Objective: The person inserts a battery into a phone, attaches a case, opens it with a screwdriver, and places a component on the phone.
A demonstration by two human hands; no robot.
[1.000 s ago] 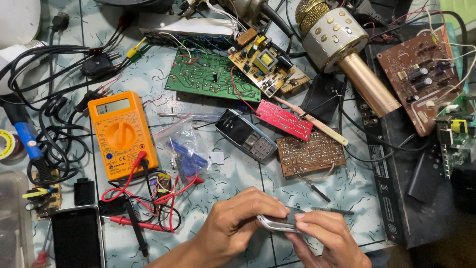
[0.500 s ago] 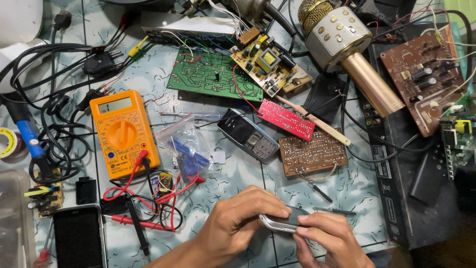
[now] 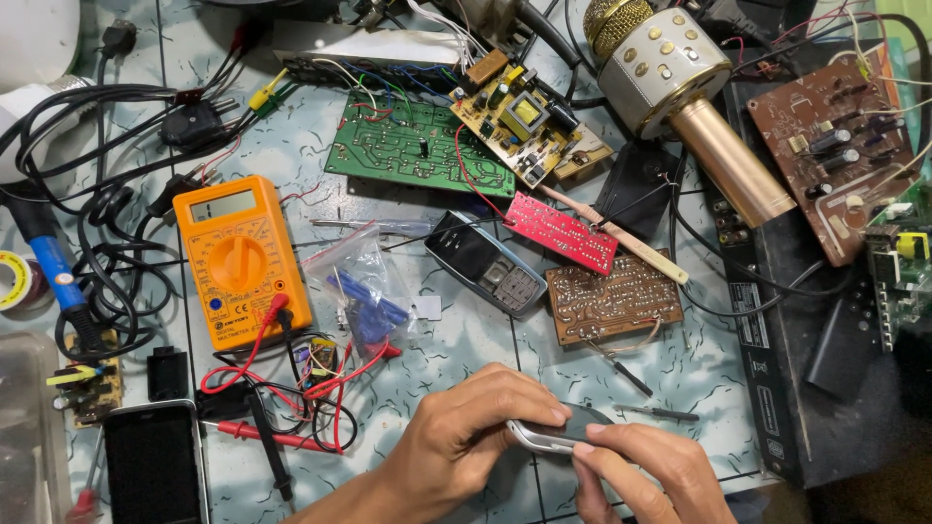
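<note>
Both my hands hold one small silver and dark device [image 3: 555,433], like a phone shell, low over the tiled table near its front edge. My left hand [image 3: 464,437] wraps its left end, fingers curled over the top. My right hand [image 3: 643,471] pinches its right end with thumb and fingertips. Most of the device is hidden by my fingers. A slim dark tool [image 3: 656,413] lies on the table just beyond my right hand.
An orange multimeter [image 3: 240,260] with red and black leads sits at left. An old keypad phone [image 3: 484,263], green [image 3: 417,146], red [image 3: 561,232] and brown [image 3: 612,299] circuit boards fill the middle. A gold microphone [image 3: 691,107] lies behind, a black box [image 3: 806,320] at right, a black phone [image 3: 153,464] at bottom left.
My hands stay on the small device with only slight finger shifts. The view has drifted a little; nothing on the table has moved.
</note>
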